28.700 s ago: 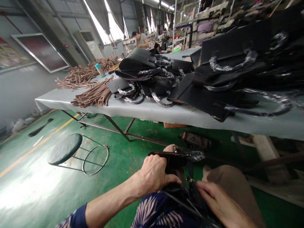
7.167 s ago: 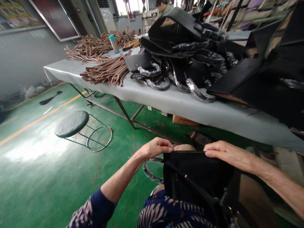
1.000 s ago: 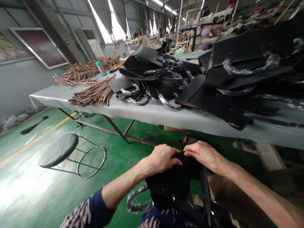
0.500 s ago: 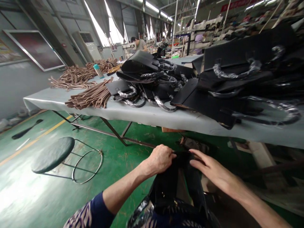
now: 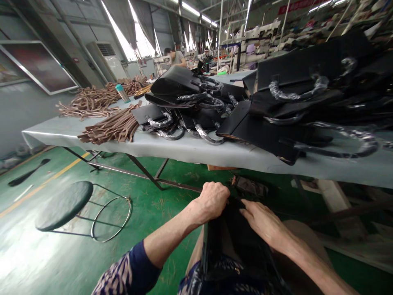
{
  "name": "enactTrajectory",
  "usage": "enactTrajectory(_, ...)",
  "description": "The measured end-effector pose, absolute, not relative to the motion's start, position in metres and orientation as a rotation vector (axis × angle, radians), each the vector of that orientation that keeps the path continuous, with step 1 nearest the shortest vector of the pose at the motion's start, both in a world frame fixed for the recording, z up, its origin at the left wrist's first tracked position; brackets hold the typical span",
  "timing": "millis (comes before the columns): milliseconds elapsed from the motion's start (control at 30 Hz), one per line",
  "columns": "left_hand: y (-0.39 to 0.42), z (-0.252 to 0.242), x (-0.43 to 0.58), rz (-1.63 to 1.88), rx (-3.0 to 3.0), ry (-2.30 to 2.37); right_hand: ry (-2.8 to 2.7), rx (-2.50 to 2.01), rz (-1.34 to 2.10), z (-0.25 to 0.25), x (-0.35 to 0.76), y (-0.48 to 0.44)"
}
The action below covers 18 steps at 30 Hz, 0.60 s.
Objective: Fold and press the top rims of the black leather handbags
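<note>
A black bag (image 5: 229, 237) lies across my lap, with its top edge raised toward the table. My left hand (image 5: 215, 199) is closed in a fist-like grip on the upper left of that edge. On the right side of the same edge, my right hand (image 5: 260, 223) holds the bag with its fingertips and thumb; the far fingers are hidden. Clear plastic wrap shows near the bag's lower left. The dark interior and underside of the bag cannot be made out.
Ahead stands a grey-covered table (image 5: 184, 153) bearing black bags (image 5: 175, 84) with plastic-wrapped handles. Brown straps (image 5: 112, 125) and a teal-capped bottle (image 5: 122, 93) are at its left. A round stool (image 5: 66, 205) lies tipped on the green floor. A person (image 5: 178, 58) sits farther back.
The bag has shifted and its opening between my hands no longer shows. My left hand has turned slightly over the edge, and my right hand has moved a little down and left.
</note>
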State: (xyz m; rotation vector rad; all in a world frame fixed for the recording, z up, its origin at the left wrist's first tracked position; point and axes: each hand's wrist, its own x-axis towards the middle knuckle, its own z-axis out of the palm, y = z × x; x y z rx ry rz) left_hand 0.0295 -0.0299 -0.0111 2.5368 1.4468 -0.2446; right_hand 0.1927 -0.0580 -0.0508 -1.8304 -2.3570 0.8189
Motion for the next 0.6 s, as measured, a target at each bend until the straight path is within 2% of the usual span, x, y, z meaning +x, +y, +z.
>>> enactTrajectory(133,-0.024,-0.018,0.031,-0.213,2.569,1.358,-2.290,-1.834,0.854,-0.053,0.198,-0.056)
enactTrajectory(400,-0.025,-0.011,0.036,-0.249,2.594,1.283,-2.426,-1.753,0.359,-0.050,0.187,-0.050)
enactTrajectory(600,-0.029,-0.013,0.039,-0.243,2.458,1.444,-2.445,-1.694,0.349,-0.055,0.188,-0.038)
